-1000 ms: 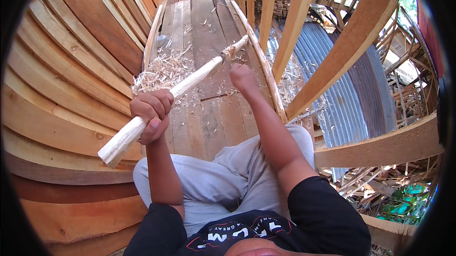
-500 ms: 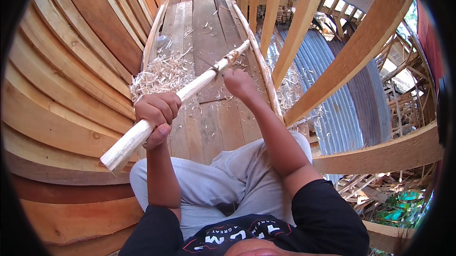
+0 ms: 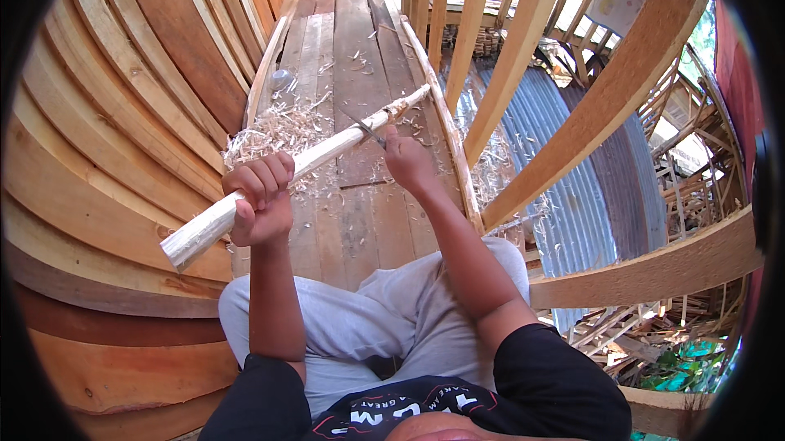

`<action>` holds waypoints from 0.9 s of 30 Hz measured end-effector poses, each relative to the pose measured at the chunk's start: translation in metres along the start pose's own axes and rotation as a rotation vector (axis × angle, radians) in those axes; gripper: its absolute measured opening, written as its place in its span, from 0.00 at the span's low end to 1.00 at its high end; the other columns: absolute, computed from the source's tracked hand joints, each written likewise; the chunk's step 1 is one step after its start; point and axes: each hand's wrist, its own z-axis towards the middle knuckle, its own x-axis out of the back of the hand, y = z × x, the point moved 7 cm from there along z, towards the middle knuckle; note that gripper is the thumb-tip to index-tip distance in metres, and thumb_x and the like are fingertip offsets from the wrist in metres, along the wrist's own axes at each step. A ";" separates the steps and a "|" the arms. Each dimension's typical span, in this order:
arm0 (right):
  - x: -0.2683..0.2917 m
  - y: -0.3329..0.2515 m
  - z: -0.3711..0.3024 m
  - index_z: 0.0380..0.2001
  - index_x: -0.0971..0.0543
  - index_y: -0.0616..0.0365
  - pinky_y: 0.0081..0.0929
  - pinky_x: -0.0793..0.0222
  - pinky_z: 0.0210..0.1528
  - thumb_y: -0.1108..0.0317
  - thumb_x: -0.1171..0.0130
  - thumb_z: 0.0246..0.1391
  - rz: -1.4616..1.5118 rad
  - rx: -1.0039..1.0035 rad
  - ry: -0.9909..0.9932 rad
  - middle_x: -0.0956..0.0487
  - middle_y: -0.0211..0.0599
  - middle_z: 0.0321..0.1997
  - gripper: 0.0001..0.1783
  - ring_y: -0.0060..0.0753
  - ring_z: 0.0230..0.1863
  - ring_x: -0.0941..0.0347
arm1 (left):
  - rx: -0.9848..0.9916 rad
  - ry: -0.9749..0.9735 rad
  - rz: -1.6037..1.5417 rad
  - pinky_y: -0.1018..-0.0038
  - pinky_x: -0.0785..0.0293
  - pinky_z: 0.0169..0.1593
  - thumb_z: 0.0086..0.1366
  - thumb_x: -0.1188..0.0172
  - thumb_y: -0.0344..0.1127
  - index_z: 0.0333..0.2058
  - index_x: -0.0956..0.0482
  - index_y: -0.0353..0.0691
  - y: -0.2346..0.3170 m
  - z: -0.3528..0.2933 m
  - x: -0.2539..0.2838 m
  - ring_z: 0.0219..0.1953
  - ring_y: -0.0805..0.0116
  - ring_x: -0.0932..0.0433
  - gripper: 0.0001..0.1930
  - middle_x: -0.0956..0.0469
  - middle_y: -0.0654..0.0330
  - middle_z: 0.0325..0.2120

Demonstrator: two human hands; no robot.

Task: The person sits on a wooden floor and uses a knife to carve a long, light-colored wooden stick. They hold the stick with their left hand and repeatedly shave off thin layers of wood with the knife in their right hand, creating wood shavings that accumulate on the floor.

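Left hand (image 3: pixel 260 200) grip closed round pale wooden stick (image 3: pixel 327 156); right hand (image 3: pixel 406 161) grips knife (image 3: pixel 365 130) against stick.

My left hand (image 3: pixel 260 200) is raised, its fingers curled shut in a fist, forearm upright. My right hand (image 3: pixel 409 164) reaches farther forward, closed too, arm stretched out over my lap.

Black short-sleeved shirt, white print, possibly lettering; light grey trousers; bare forearms.
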 end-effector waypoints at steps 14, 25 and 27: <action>0.007 -0.012 -0.012 0.21 0.20 0.69 0.56 0.28 0.41 0.56 0.66 0.63 -0.176 -0.016 0.284 0.21 0.61 0.24 0.32 0.66 0.32 0.23 | 0.004 0.076 -0.001 0.72 0.49 0.27 0.59 0.49 0.35 0.15 0.45 0.48 -0.001 -0.001 0.000 0.15 0.74 0.49 0.17 0.46 0.69 0.10; 0.004 -0.025 -0.014 0.20 0.20 0.69 0.56 0.28 0.39 0.56 0.66 0.63 -0.200 -0.018 0.287 0.22 0.63 0.24 0.33 0.67 0.31 0.23 | -0.005 0.078 0.011 0.70 0.50 0.27 0.58 0.48 0.35 0.15 0.42 0.45 0.001 -0.003 -0.003 0.15 0.73 0.49 0.16 0.45 0.67 0.10; -0.004 -0.054 -0.031 0.21 0.20 0.69 0.56 0.28 0.40 0.56 0.66 0.63 -0.168 0.049 0.148 0.22 0.64 0.25 0.32 0.66 0.32 0.23 | 0.006 0.068 0.054 0.70 0.50 0.27 0.58 0.48 0.35 0.15 0.43 0.46 0.004 -0.004 -0.007 0.15 0.73 0.49 0.16 0.45 0.67 0.10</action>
